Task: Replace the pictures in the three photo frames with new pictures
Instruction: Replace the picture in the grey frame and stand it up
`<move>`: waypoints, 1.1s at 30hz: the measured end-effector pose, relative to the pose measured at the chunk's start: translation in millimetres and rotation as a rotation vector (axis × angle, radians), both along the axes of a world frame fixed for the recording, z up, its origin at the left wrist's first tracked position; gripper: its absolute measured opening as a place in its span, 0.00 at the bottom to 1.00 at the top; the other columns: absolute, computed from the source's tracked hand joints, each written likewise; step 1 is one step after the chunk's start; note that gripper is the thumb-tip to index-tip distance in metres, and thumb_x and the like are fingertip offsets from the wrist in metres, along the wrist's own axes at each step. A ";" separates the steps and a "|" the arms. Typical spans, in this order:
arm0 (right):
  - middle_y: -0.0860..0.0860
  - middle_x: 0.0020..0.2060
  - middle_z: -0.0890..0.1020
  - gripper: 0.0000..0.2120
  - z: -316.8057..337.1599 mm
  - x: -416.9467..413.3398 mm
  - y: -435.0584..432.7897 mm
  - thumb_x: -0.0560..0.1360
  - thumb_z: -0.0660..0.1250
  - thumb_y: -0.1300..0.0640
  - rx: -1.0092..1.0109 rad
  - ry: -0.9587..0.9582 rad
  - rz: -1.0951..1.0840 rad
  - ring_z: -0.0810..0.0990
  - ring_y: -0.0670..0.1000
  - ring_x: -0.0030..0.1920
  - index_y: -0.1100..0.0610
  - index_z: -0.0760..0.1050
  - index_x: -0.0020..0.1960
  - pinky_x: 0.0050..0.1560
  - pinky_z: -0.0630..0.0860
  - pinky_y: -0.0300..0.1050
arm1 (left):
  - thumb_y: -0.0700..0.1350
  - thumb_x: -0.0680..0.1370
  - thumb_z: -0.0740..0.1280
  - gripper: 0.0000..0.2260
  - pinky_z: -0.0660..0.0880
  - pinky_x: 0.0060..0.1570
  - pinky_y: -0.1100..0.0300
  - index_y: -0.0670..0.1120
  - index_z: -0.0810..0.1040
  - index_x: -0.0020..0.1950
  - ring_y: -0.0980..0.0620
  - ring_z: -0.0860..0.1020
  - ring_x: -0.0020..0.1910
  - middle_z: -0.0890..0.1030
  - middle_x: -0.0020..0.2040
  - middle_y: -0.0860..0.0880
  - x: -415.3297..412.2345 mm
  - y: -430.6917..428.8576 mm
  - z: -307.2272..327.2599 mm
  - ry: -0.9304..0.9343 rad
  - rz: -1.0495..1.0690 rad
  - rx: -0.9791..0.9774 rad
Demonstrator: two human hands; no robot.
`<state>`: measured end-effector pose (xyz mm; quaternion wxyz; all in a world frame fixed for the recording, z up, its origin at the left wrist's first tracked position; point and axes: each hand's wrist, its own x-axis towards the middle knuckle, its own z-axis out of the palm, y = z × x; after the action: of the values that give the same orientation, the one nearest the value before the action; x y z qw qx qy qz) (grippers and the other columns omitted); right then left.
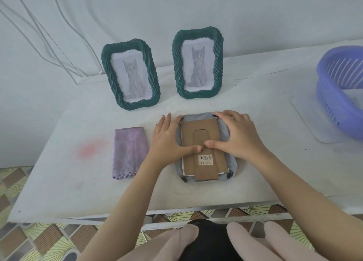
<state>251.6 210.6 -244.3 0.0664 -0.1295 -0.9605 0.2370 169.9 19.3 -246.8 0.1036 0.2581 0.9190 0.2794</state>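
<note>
A folded lilac cloth (129, 152) lies on the table (78, 182) — violet basket (330, 103) well apart.

hands: left hand (169, 141), right hand (239, 137), dark-painted nails (216, 115) | forearms (137, 182): bare | lap: black garment (208, 239) between pale pink cloth (255, 239) folds

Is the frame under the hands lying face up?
No, the grey frame lies face down, cardboard back and barcode sticker showing.

Two upright frames (130, 74) (198, 62) behind face-down frame (204, 148); cloth (128, 152) left, basket (341, 91) right
</note>
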 end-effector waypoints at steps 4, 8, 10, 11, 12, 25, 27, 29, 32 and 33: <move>0.49 0.71 0.63 0.46 0.8 -1.3 1.9 0.60 0.67 0.29 0.019 -0.055 0.006 0.61 0.55 0.68 0.45 0.59 0.73 0.65 0.59 0.48 | 0.67 0.62 0.70 0.48 0.42 0.74 0.49 0.58 0.51 0.75 0.50 0.38 0.75 0.42 0.77 0.47 -2.1 -0.1 2.0 -0.042 -0.013 -0.050; 0.48 0.70 0.63 0.45 0.1 -1.1 3.3 0.60 0.67 0.29 0.020 -0.056 0.017 0.61 0.54 0.67 0.44 0.59 0.72 0.64 0.59 0.47 | 0.67 0.61 0.71 0.46 0.42 0.74 0.49 0.59 0.54 0.74 0.50 0.38 0.75 0.42 0.77 0.46 -2.4 -0.5 2.0 -0.033 -0.013 -0.032; 0.48 0.70 0.64 0.44 0.6 -2.2 3.9 0.60 0.67 0.29 0.020 -0.067 0.021 0.61 0.54 0.67 0.43 0.60 0.72 0.63 0.59 0.46 | 0.66 0.61 0.72 0.46 0.43 0.74 0.48 0.59 0.56 0.73 0.50 0.38 0.75 0.43 0.77 0.46 -3.7 -0.2 2.7 -0.040 -0.006 -0.014; 0.48 0.70 0.64 0.44 0.8 -3.1 4.2 0.60 0.67 0.29 0.019 -0.074 0.024 0.61 0.54 0.66 0.43 0.60 0.71 0.63 0.59 0.46 | 0.66 0.60 0.73 0.45 0.43 0.74 0.49 0.59 0.57 0.73 0.50 0.38 0.75 0.43 0.77 0.46 -4.6 0.1 2.9 -0.044 -0.004 -0.008; 0.48 0.69 0.65 0.43 1.3 -4.1 4.4 0.60 0.67 0.29 0.017 -0.077 0.027 0.62 0.54 0.66 0.43 0.61 0.71 0.62 0.59 0.46 | 0.66 0.60 0.73 0.45 0.43 0.74 0.49 0.59 0.58 0.72 0.50 0.38 0.75 0.43 0.77 0.45 -5.6 0.4 3.0 -0.048 -0.002 -0.002; 0.47 0.67 0.68 0.40 2.5 0.7 0.9 0.60 0.68 0.30 -0.026 -0.034 -0.004 0.64 0.53 0.65 0.42 0.66 0.68 0.62 0.60 0.46 | 0.65 0.60 0.74 0.38 0.45 0.74 0.49 0.59 0.64 0.67 0.50 0.41 0.76 0.46 0.78 0.46 -4.4 0.3 6.7 -0.061 -0.013 0.018; 0.47 0.68 0.67 0.40 3.5 1.8 0.8 0.60 0.68 0.30 -0.018 -0.048 0.005 0.63 0.53 0.66 0.42 0.65 0.69 0.63 0.60 0.47 | 0.64 0.62 0.73 0.38 0.45 0.73 0.51 0.60 0.63 0.69 0.50 0.42 0.76 0.48 0.77 0.46 -1.2 -0.3 7.0 -0.050 -0.036 0.008; 0.48 0.70 0.65 0.40 5.6 2.7 1.9 0.62 0.67 0.31 0.001 -0.078 0.025 0.62 0.54 0.67 0.42 0.63 0.70 0.65 0.59 0.49 | 0.62 0.65 0.73 0.35 0.47 0.72 0.53 0.62 0.65 0.69 0.49 0.45 0.76 0.50 0.77 0.45 2.5 -0.7 6.4 -0.029 -0.067 0.052; 0.50 0.73 0.60 0.37 10.0 7.4 4.2 0.65 0.68 0.34 0.008 -0.094 0.089 0.57 0.54 0.71 0.41 0.62 0.71 0.68 0.55 0.49 | 0.59 0.68 0.70 0.19 0.59 0.69 0.54 0.57 0.79 0.58 0.49 0.62 0.70 0.67 0.71 0.46 9.2 -0.1 6.9 0.116 -0.202 0.179; 0.50 0.74 0.58 0.35 11.2 10.7 4.6 0.65 0.69 0.35 0.000 -0.070 0.132 0.55 0.54 0.71 0.40 0.63 0.70 0.69 0.54 0.49 | 0.57 0.68 0.68 0.15 0.65 0.65 0.54 0.54 0.82 0.52 0.52 0.68 0.64 0.74 0.65 0.47 11.2 -0.2 6.4 0.169 -0.245 0.205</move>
<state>262.3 215.2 -233.1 0.0169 -0.0741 -0.9687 0.2362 181.1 19.2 -240.5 0.0324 0.3999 0.8528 0.3344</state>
